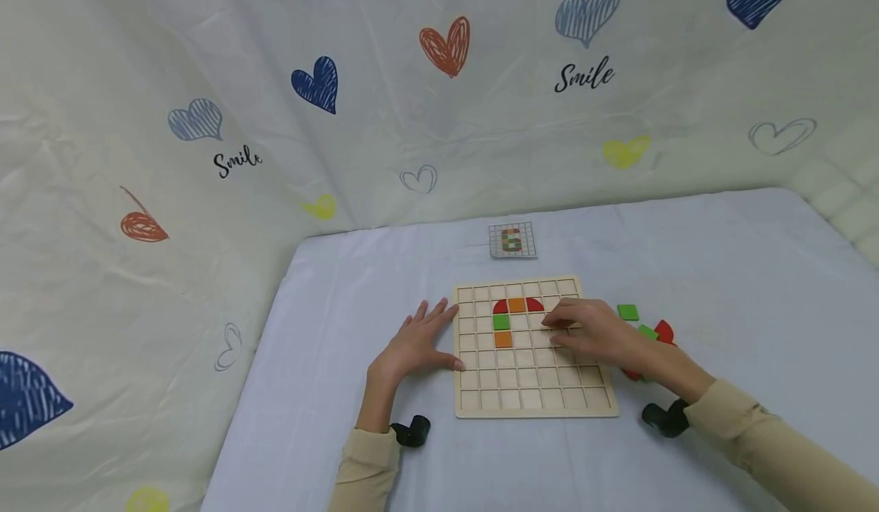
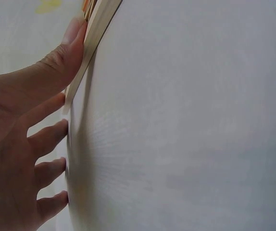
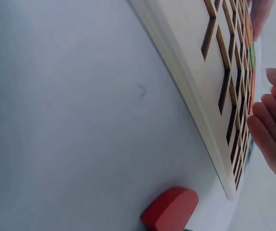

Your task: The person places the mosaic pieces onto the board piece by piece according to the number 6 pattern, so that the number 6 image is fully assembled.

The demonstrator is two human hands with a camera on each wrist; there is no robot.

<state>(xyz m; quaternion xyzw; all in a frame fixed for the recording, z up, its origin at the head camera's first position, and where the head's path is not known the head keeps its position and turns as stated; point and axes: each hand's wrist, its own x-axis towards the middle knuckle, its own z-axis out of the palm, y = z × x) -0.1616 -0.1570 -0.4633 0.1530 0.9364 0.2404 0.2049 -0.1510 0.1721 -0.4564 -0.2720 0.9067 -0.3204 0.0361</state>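
Left hand (image 1: 415, 346), spread, touches grid board (image 1: 518, 378) at left edge; right hand (image 1: 592, 329), fingers parted, above it. Tiles (image 1: 628, 312) look light, stiff; pinch opposite edges.

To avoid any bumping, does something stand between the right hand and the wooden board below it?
Nothing visible does: the right hand is above the wooden board, with laid tiles to the hand's left and loose tiles beyond the board's right edge.

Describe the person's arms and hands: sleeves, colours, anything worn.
The left hand and right hand wear no gloves. Plain beige sleeves stop short of the wrists, and a small black device with a rounded shape shows beside each sleeve's end.
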